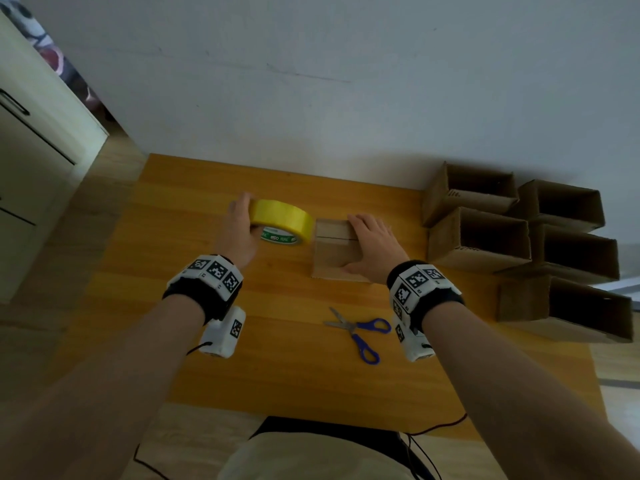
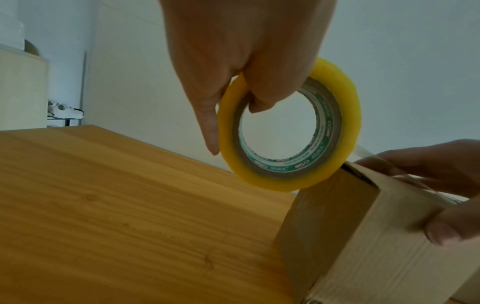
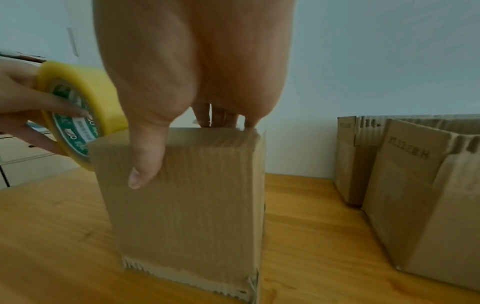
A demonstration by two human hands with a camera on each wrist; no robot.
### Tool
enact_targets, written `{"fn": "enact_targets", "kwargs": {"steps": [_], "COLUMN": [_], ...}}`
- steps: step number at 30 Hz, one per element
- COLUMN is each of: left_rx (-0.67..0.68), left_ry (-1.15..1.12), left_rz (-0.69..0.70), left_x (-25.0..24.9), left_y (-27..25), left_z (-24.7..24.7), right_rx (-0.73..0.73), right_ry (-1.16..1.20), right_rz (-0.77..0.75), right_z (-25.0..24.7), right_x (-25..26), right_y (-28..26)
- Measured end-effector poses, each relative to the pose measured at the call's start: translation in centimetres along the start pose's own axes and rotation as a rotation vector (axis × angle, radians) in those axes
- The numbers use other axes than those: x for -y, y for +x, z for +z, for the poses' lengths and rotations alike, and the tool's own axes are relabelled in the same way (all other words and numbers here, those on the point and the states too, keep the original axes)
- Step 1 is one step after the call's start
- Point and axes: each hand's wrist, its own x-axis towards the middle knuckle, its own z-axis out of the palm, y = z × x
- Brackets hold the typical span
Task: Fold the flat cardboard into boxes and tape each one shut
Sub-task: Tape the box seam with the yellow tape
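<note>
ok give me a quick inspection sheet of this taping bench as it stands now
Surface: wooden table, set against a white wall.
Job's things: small closed brown cardboard box standing at centre; yellow roll of tape held at its left top edge; five open cardboard boxes grouped at right.
Clutter: blue-handled scissors lying near the front, untouched.
Grippers: left hand grips the roll, a finger through its core; right hand holds the box top, thumb on the near face.
Cables: dark cable at the near table edge.
Surroundings: white cabinet at left.
</note>
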Motion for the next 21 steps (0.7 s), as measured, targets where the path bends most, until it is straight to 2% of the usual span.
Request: {"fn": "enact_targets", "kwargs": {"steps": [6, 18, 21], "left_rx": [0.016, 0.085, 0.132], "left_ry": [-0.003, -0.114, -0.096], "left_rz": [0.015, -0.116, -0.07], "left_x": [0.4, 1.3, 1.6], "left_y": [-0.2, -0.2, 0.0], "left_z": [-0.1, 2.1, 1.9], "right_rx": [-0.009, -0.006, 0.005], "right_ry": [0.033, 0.041, 0.021], "right_rz": [0.012, 0.031, 0.032], "right_z": [0.0, 0.0, 0.0], "right_x": [-0.2, -0.4, -0.5], "right_y": [0.3, 0.2, 0.1]}}
